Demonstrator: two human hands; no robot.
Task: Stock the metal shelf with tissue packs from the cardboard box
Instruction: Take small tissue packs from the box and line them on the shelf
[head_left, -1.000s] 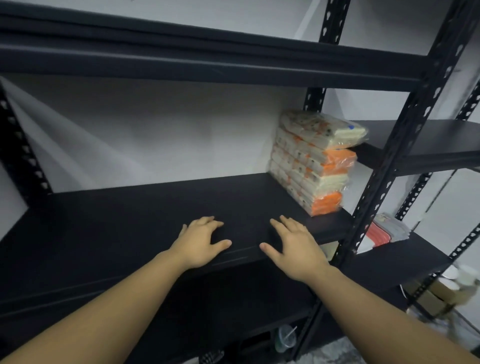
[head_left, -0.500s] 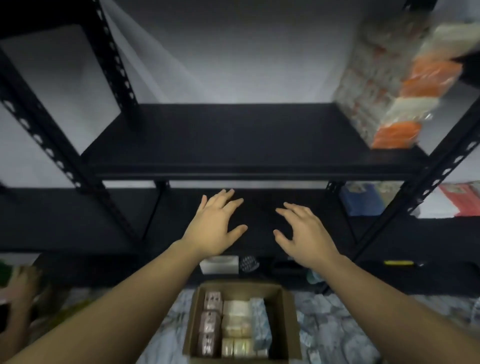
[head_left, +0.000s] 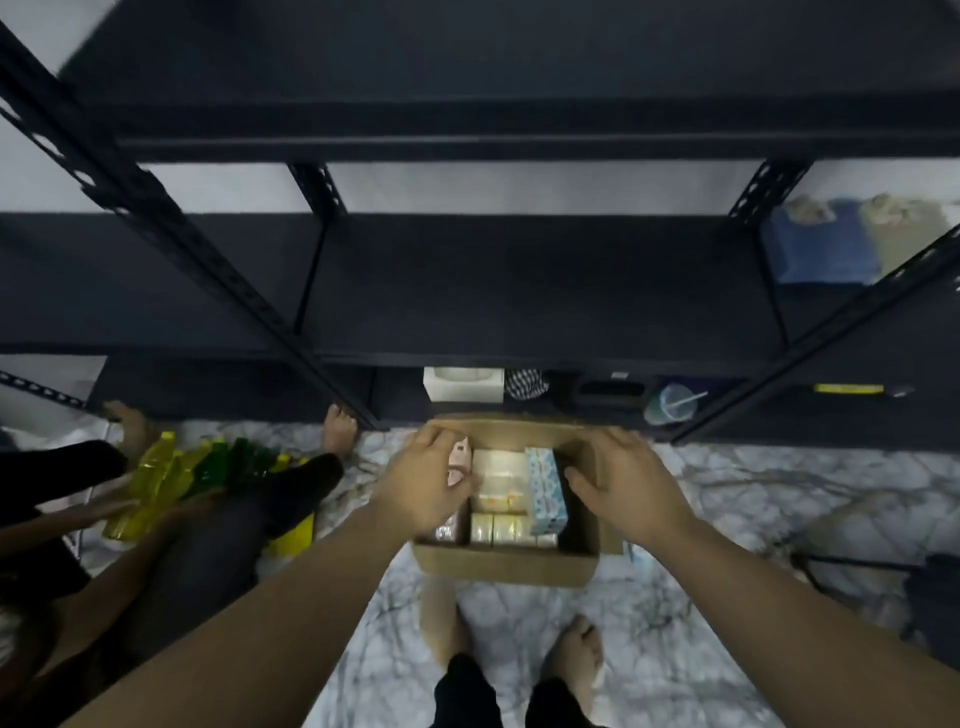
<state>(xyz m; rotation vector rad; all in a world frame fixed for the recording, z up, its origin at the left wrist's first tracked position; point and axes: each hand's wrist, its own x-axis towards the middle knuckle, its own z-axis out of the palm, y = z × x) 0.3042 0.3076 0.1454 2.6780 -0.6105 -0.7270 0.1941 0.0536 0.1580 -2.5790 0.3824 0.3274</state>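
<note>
An open cardboard box (head_left: 506, 569) stands on the marble floor in front of the black metal shelf (head_left: 519, 291). Inside it are cream tissue packs (head_left: 498, 478), an upright blue patterned pack (head_left: 545, 491) and pink packs (head_left: 461, 454) along the left side. My left hand (head_left: 431, 478) lies over the pink packs with fingers curled on one; whether it grips is unclear. My right hand (head_left: 628, 483) hovers over the box's right side, fingers apart, thumb near the blue pack. The shelf boards in view directly above the box are bare.
Another person crouches at the left with yellow and green bottles (head_left: 156, 478). A white tissue box (head_left: 462, 384) and a plastic cup (head_left: 670, 405) sit on the bottom shelf. Blue packs (head_left: 821, 249) lie on the right bay. My bare feet (head_left: 576, 654) stand behind the box.
My view has swung down from the upper shelf with its orange stack to the floor. Both hands dropped from the shelf edge into the cardboard box.
</note>
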